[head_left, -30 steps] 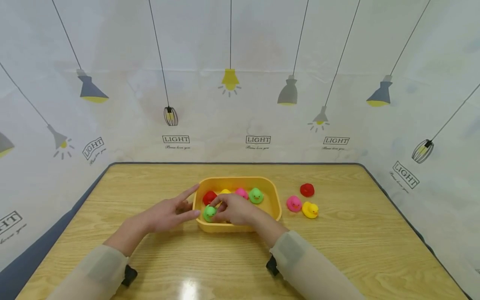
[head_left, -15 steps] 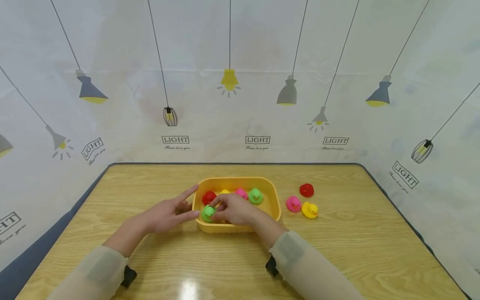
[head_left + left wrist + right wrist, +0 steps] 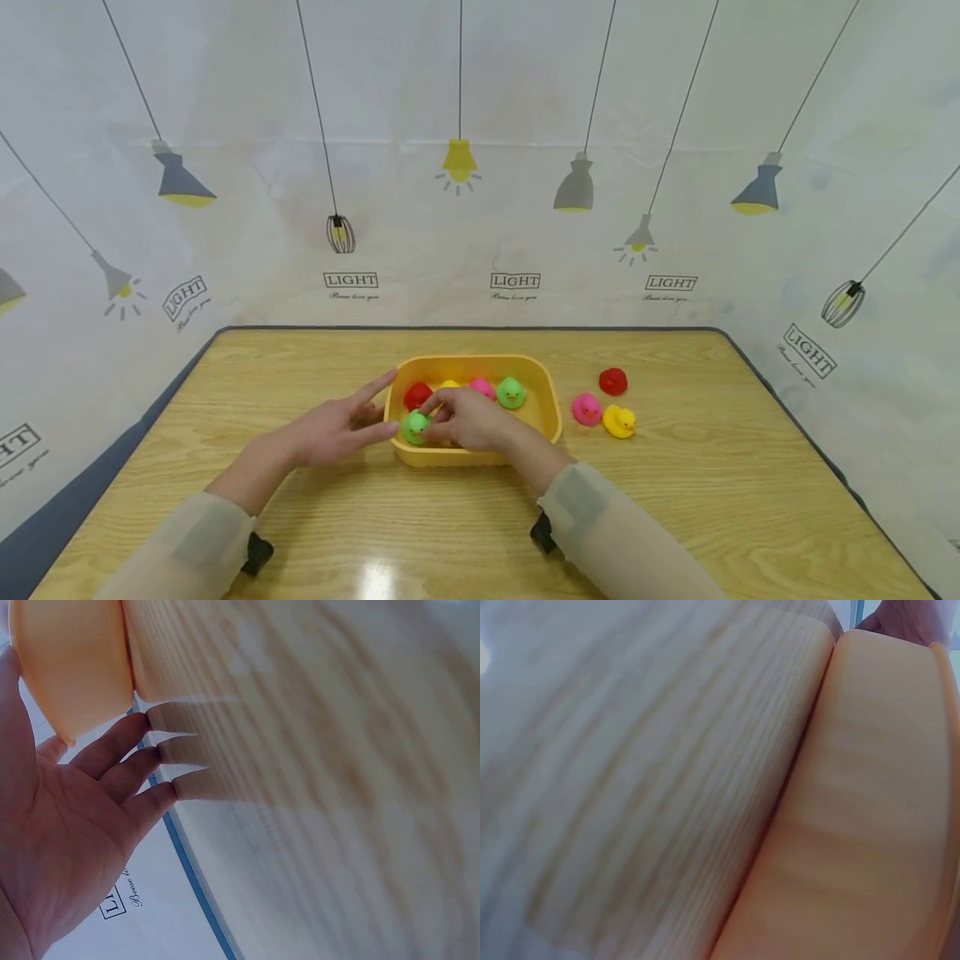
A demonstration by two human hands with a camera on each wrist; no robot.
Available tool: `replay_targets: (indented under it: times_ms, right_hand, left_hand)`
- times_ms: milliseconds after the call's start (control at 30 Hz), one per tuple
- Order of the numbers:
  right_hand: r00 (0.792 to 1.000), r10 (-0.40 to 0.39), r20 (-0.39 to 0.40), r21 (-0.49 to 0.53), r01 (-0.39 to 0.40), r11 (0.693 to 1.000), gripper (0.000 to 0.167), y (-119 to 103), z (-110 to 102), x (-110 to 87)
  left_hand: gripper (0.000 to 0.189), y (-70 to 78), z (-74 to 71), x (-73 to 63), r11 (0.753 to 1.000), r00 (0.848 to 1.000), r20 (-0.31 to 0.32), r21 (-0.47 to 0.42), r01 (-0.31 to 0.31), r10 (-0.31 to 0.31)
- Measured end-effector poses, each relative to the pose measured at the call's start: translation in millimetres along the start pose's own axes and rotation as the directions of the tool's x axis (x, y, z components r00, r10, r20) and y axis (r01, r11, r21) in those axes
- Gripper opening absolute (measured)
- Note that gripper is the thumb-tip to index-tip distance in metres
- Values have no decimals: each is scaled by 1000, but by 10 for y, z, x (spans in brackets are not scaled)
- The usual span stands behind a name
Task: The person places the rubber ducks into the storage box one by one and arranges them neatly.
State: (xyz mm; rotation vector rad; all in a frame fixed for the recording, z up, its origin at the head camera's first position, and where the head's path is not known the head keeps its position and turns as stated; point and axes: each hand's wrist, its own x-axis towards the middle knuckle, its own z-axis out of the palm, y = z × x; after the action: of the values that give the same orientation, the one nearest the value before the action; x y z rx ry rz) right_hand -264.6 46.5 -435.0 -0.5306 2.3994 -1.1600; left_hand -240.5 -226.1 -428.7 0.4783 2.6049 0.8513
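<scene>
My right hand (image 3: 474, 417) pinches a green duck (image 3: 416, 427) at the lower left of the yellow tub (image 3: 480, 457), apparently settling it; my left hand (image 3: 333, 429), fingers spread, touches the tub. Gentle release seems called for next.

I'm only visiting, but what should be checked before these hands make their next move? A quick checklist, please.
1. Tray flat on the table: ok.
2. Left hand touching the tray's left end: ok.
3. Right hand at the near green duck, thumb and finger against it: ok.
4. Grip firm enough to lift: cannot tell; the right wrist view doesn't show it.
5. Inner yellow duck fully visible: not ok; the right hand partly hides it.
6. Outer pink duck clear of the right forearm: ok.
</scene>
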Motion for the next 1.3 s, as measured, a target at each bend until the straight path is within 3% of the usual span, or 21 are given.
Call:
replay_targets:
  times_ms: [300, 533, 900, 1300]
  right_hand:
    - [999, -45, -19, 21, 45, 999, 25, -9, -39, -9]
    - [994, -98, -45, -64, 95, 993, 30, -102, -198, -134]
    - [985, -154, -80, -34, 152, 988, 29, 5, -702, -552]
    - [976, -98, -195, -74, 85, 994, 29, 434, -1284, -1140]
  left_hand:
    - [89, -17, 7, 2, 1000, 1000, -2, 5, -15, 15]
    - [90, -12, 10, 14, 1000, 1000, -2, 14, 3, -3]
    - [90, -4, -3, -4, 1000, 1000, 8, 13, -5, 5]
    - [90, -20, 6, 17, 1000, 1000, 1, 18, -7, 7]
